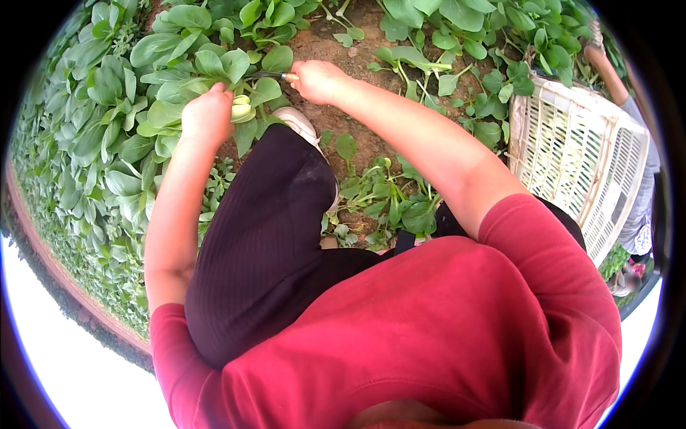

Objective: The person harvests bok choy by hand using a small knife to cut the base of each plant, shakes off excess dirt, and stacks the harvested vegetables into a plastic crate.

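Observation:
My left hand (208,115) is closed around a leafy green that looks like bok choy. The pale green stalk base (243,109) sticks out to the right of my fist, and its leaves spread above and around it. In my right hand (320,81) is a small bladed tool by its wooden handle (291,77). A dark metal blade (267,74) points left from the handle to just above the stalks, its tip hidden among leaves. Whether the blade touches a stem, I cannot tell.
Dense rows of growing greens (102,128) fill the left. Cut or loose plants (412,61) lie on brown soil (327,45) ahead. A white plastic crate (568,139) stands tilted at my right, another person's arm (608,75) beyond it. My shoe (298,122) is close below the blade.

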Demonstrator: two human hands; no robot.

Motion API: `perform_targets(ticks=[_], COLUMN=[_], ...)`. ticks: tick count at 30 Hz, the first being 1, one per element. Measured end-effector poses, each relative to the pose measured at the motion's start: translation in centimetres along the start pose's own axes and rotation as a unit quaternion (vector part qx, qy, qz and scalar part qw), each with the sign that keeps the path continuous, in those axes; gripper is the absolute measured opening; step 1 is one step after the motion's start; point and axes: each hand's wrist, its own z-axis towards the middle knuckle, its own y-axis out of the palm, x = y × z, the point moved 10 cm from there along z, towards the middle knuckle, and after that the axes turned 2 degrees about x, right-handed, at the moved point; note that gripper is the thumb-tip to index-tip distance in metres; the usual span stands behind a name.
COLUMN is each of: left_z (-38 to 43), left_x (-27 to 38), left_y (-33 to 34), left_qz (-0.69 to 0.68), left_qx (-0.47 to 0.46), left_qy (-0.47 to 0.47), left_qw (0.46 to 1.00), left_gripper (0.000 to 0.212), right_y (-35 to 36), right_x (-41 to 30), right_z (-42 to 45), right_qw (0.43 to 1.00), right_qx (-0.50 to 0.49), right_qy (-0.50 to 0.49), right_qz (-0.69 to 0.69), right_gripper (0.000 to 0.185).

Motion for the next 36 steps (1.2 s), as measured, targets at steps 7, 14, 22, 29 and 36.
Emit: perform_targets(ticks=[7, 14, 22, 29, 36], left_z=[-2.8, -3.5, -4.1, -3.9, -3.9], left_x=[-1.1, -1.8, -1.8, -1.7, -2.2], left_y=[2.3, 4.1, 4.9, 4.8, 4.5], left_qz=[-0.112, -0.144, -0.131, -0.136, -0.14], left_qx=[0.074, 0.081, 0.079, 0.09, 0.086], left_qy=[-0.032, -0.059, -0.07, -0.064, -0.062], left_qw=[0.99, 0.984, 0.986, 0.985, 0.985], left_gripper=[0.051, 0.053, 0.056, 0.055, 0.052], right_y=[0.7, -0.1, 0.0, -0.1, 1.7], right_x=[-0.1, -1.0, 1.1, -0.2, -0.5], right_z=[-0.9, -0.4, -1.2, -1.1, 1.2], right_qw=[0.999, 0.998, 0.998, 0.996, 0.998], right_qx=[0.036, 0.052, 0.044, 0.061, -0.015], right_qy=[-0.004, -0.007, -0.001, -0.042, -0.013], right_qz=[0.038, 0.017, 0.055, 0.041, 0.065], right_gripper=[0.027, 0.027, 0.023, 0.023, 0.029])
